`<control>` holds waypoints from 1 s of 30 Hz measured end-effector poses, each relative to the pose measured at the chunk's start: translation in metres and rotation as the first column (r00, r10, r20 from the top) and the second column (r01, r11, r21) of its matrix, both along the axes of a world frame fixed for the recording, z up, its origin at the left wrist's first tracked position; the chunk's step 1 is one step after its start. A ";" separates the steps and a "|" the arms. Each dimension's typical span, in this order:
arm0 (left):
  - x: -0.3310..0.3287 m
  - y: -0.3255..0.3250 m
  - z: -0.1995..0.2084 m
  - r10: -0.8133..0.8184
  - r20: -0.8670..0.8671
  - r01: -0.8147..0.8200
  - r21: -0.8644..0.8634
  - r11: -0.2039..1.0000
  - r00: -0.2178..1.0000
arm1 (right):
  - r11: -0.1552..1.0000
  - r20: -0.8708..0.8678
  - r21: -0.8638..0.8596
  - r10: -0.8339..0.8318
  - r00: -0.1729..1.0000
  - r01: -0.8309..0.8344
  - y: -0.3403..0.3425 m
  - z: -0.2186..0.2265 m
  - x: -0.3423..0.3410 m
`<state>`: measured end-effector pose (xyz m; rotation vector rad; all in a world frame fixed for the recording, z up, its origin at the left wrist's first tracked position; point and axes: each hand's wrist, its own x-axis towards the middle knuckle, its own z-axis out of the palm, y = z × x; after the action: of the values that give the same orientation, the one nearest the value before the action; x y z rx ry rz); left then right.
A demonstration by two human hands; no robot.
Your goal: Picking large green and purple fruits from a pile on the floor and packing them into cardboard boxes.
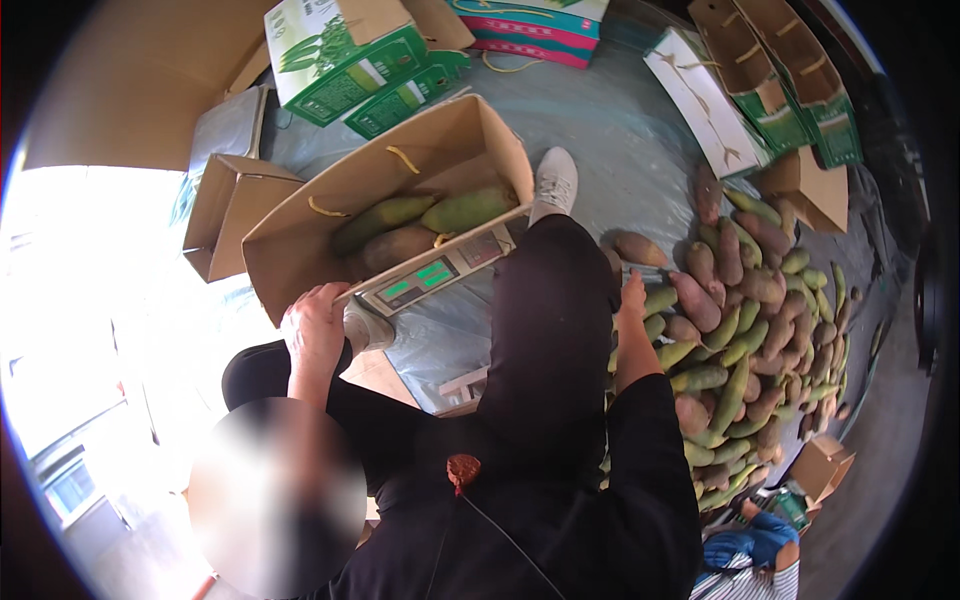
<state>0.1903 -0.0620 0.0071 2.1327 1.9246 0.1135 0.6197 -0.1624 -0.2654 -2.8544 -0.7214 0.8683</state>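
Note:
A long open cardboard gift box with yellow cord handles lies in front of me. Inside are several large radishes, some green and some brownish-purple. My left hand curls its fingers over the box's near left corner. Along the box's near side shows a digital scale panel with green lit displays. My right hand is beside my right knee, at the edge of a big radish heap. The knee partly hides its fingers, close to a brownish radish; whether it grips that one is unclear.
Green-and-white printed boxes and a pink-teal box stand at the back. More open boxes lean at far right. A smaller brown carton is at left. Another person is at lower right. A plastic sheet covers the floor.

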 end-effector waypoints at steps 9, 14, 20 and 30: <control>0.005 0.011 0.003 -0.013 0.006 0.014 -0.036 0.999 1.000 | 0.931 -0.279 0.345 -0.016 0.960 0.116 -0.011 -0.090 0.040; -0.009 0.005 0.008 0.004 -0.093 -0.007 -0.036 0.999 0.996 | 0.919 -0.516 0.296 -0.076 0.853 0.261 0.018 -0.009 -0.001; -0.003 0.006 0.003 -0.024 -0.042 0.023 -0.010 1.000 0.999 | 0.690 -0.523 0.675 0.195 0.830 0.263 0.069 0.126 0.030; -0.011 0.003 0.003 -0.023 -0.065 0.021 -0.037 0.999 0.998 | 0.424 -0.685 0.711 0.597 0.417 0.561 0.170 0.354 -0.066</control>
<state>0.1789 -0.0590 0.0099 2.1591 1.9233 0.0049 0.5533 0.0080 0.0889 -0.9733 -0.6771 1.2740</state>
